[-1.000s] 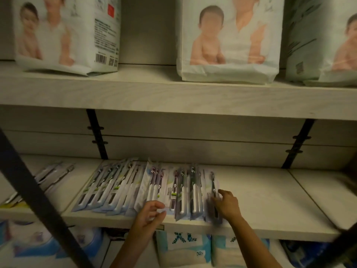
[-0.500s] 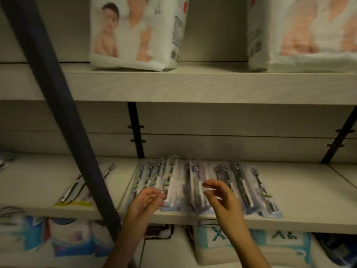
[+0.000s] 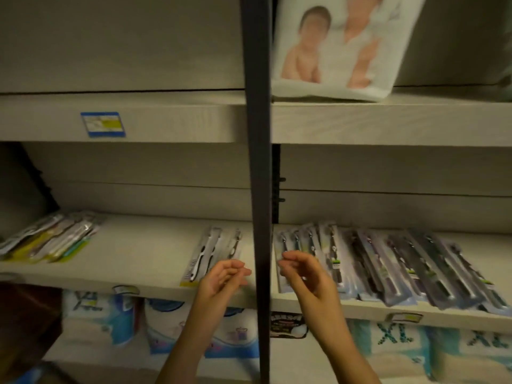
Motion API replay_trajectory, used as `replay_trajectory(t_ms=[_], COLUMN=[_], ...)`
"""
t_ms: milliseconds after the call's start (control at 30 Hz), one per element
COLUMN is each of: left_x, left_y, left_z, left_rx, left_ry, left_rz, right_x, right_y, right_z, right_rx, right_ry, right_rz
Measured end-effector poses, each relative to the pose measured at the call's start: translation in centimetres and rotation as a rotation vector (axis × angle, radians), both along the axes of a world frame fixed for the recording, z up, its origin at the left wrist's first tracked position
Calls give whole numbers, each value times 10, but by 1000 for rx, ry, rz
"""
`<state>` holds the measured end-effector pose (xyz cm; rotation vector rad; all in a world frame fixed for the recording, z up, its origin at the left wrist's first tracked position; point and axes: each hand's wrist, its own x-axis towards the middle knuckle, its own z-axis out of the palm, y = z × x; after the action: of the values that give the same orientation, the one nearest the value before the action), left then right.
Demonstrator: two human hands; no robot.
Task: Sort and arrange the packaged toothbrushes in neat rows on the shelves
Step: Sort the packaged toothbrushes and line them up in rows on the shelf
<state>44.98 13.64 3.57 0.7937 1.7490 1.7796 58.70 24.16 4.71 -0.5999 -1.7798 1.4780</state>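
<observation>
Beyond the right hand (image 3: pixel 304 273), flat, glossy-packed toothbrushes (image 3: pixel 401 261) lay overlapped on a pale wood-grain shelf (image 3: pixel 138 253); it and the left hand (image 3: pixel 224 278) hung loosely curled, empty.

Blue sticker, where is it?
In the head view, the blue sticker is on the front edge of the upper shelf, on the left side, left of the dark post and above the yellow-edged toothbrush packs.

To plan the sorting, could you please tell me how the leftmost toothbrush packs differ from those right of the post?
The leftmost packs show yellow and green edges; the right packs look grey and dark. The leftmost packs are few; the right packs form a long row. Both overlap on the middle shelf.
</observation>
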Motion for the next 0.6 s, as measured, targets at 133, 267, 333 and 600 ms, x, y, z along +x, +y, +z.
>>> replay_trajectory(t_ms=[133, 267, 333, 600], left_x=[-41, -99, -135, -290], left_y=[-28, -54, -68, -141], left_z=[-7, -8, -12, -12], left_rx=[-6, 26, 31, 34], left_ry=[1, 23, 23, 79], left_rz=[31, 75, 70, -17], right_x=[-44, -103, -138, -291], right_y=[-37, -62, -71, -141], right_z=[-12, -17, -21, -31], right_rx=[-38, -34, -43, -93], right_ry=[7, -55, -51, -14], right_rz=[77, 96, 70, -104])
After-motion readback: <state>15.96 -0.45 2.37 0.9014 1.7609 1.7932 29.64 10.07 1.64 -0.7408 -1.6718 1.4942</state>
